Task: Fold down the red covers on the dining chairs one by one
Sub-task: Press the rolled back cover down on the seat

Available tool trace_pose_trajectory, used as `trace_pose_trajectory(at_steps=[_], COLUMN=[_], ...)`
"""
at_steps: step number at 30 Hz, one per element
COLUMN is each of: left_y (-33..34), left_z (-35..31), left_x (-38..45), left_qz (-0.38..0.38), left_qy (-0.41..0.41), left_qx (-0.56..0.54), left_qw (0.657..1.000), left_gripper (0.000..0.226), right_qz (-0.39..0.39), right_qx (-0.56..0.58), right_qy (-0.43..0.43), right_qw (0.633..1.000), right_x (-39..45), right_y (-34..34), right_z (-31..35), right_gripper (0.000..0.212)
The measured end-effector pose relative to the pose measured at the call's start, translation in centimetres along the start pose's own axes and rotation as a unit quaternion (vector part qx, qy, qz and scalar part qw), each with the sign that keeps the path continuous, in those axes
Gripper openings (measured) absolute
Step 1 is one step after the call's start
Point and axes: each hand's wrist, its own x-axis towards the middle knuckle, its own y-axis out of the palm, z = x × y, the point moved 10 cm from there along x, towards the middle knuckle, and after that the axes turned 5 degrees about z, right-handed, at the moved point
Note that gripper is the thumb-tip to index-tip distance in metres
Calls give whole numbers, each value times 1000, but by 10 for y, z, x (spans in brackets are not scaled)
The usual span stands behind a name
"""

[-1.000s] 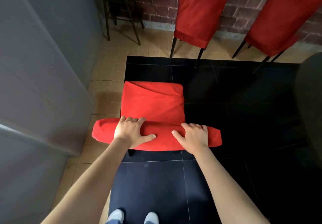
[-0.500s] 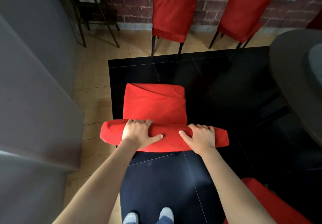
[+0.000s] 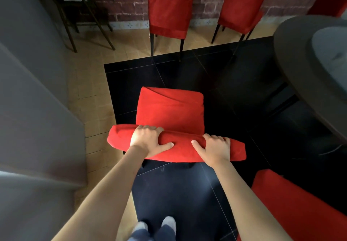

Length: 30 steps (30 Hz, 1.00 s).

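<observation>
Red cover [image 3: 170, 109] sits on the chair right in front of the person, in the middle of the room, on the black floor [image 3: 187, 194]. Its top part is bunched into a thick roll [image 3: 180, 149] across the near side of the chair. Both hands hold this roll. The left hand [image 3: 148, 139] has its fingers curled over the far side and its thumb pressed on the near side. The right hand [image 3: 216, 147] grips the same way, a little to the right.

Far away, two more red-covered chairs [image 3: 169, 6] stand by a brick wall [image 3: 122, 2], on tan floor tiles [image 3: 88, 83]. Another red chair [image 3: 293, 209] is near on the right. A dark round table [image 3: 304, 68] is on the right side. A grey wall [image 3: 32, 90] fills the left. A dark metal stand [image 3: 80, 13] is far left.
</observation>
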Motion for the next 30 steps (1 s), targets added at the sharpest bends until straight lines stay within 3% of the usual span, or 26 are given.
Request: trace_pose_trajectory(at_steps=[17,26,30], left_y=[9,6,3], left_z=[-1,10,11], left_x=[-32,-41,-44], left_qz=[10,-20,-23], left_qy=[142,129,144], left_qx=[40,23,16], left_qw=[989,991,989], left_gripper=[92,80,88], right_qz=[-9,4,0], right_qx=[46,50,61], right_qy=[164,190,204], right_qw=[985,980,977], right_x=[-98,-119,-129], right_y=[17,22,23], right_z=[21,32,38], right_gripper=[60,65,66])
